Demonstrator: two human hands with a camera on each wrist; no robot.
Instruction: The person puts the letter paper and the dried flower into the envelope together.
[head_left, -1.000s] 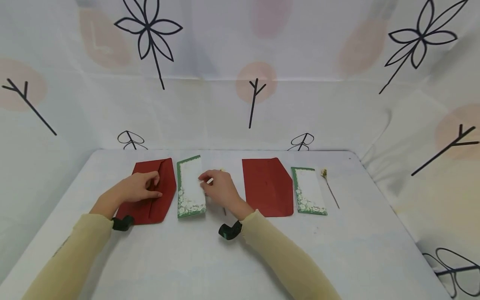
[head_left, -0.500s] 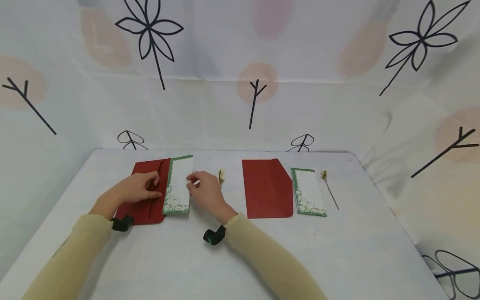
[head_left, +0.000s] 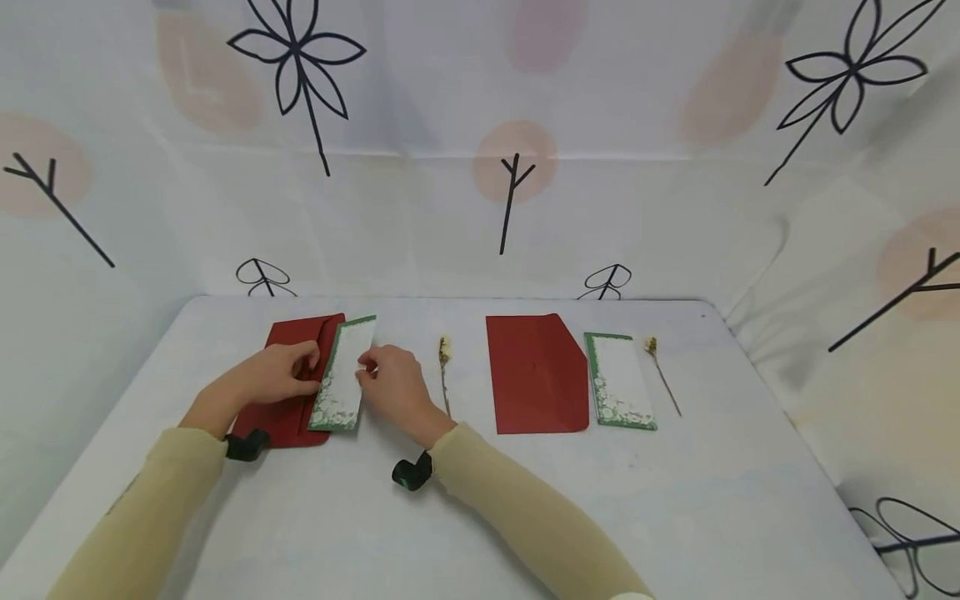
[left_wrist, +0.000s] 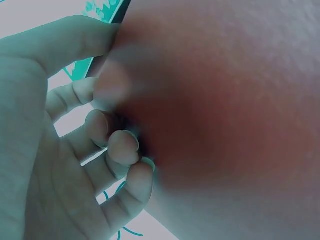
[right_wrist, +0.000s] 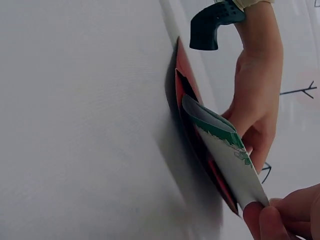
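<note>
My left hand (head_left: 279, 373) holds the left red envelope (head_left: 272, 423), fingers curled at its upper side and thumb near the opening. Between thumb and fingers of my right hand (head_left: 397, 385) is the right edge of a folded white card (head_left: 347, 367) with a green floral border. The card is tilted, its left side over the envelope's opening. From the right wrist view, the folded card (right_wrist: 232, 162) stands at the gaping mouth of the envelope (right_wrist: 186, 62); how far it is inside, I cannot tell. Blurred red envelope (left_wrist: 200, 135) fills much of the left wrist view.
A dried flower stem (head_left: 445, 367) lies right of my right hand. Farther right are a second red envelope (head_left: 536, 375), a second green-bordered card (head_left: 621, 383) and another dried flower (head_left: 662, 375). All rest on the white table (head_left: 480, 517), with a patterned cloth behind.
My right hand has carried the card leftward from beside the envelope to over its opening, tilting it. The dried flower behind that hand has come into view. My left hand has stayed put.
</note>
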